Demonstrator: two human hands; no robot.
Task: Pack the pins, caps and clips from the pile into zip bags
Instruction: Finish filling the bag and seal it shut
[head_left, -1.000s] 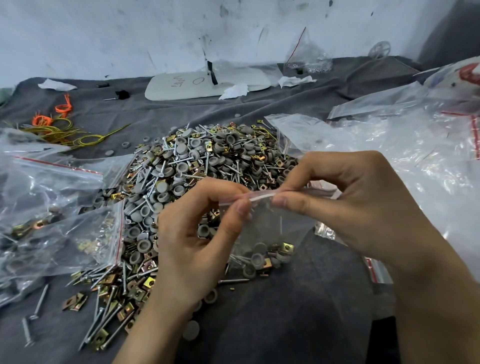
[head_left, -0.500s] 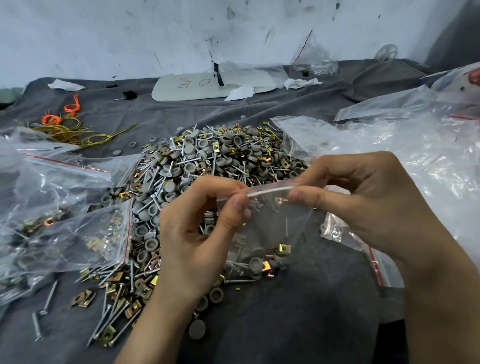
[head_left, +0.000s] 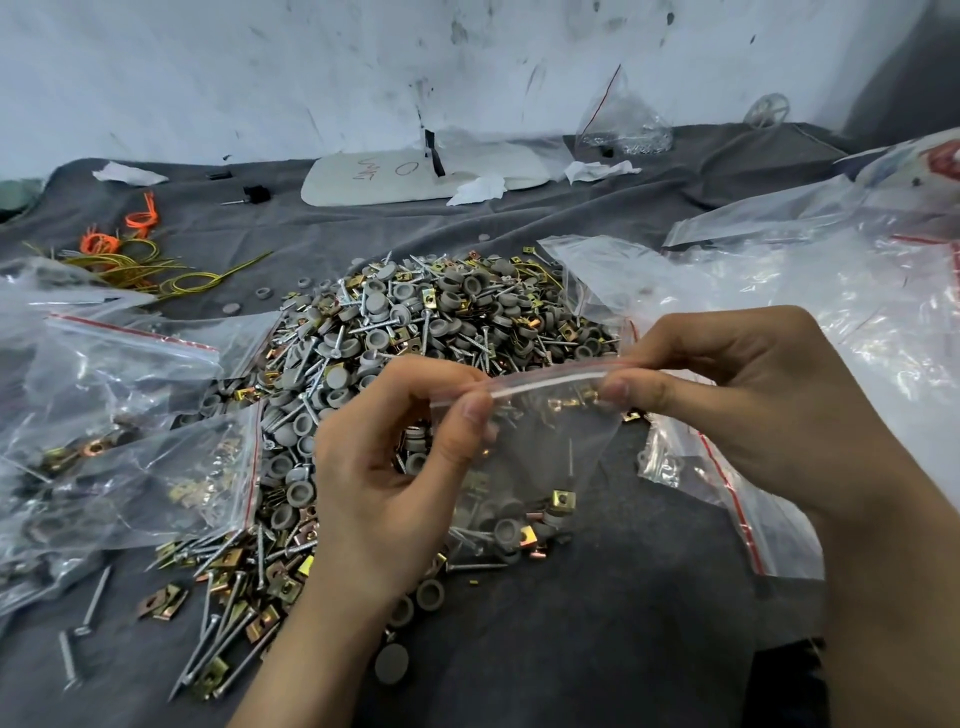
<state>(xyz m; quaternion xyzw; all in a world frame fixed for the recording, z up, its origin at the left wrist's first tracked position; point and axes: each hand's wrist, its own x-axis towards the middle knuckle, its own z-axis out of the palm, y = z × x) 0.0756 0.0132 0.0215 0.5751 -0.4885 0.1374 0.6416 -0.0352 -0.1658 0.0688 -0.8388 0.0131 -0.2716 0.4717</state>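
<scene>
A small clear zip bag (head_left: 540, 447) hangs between my hands, above the dark cloth. Grey caps, brass clips and pins lie at its bottom. My left hand (head_left: 395, 478) pinches the left end of its red-lined zip strip between thumb and fingers. My right hand (head_left: 737, 410) pinches the right end of the strip. Behind the bag spreads the big pile (head_left: 415, 343) of grey caps, silver pins and brass clips.
Filled zip bags (head_left: 119, 441) lie at the left. Empty clear zip bags (head_left: 810, 312) are heaped at the right. Loose pins and clips (head_left: 218, 613) are scattered at the front left. A white board (head_left: 415, 174), paper scraps and orange and yellow ties (head_left: 130, 249) lie farther back.
Both hands keep pinching the bag's zip strip and have drifted slightly apart along it. The view shifted a little; the bag hangs in much the same place.
</scene>
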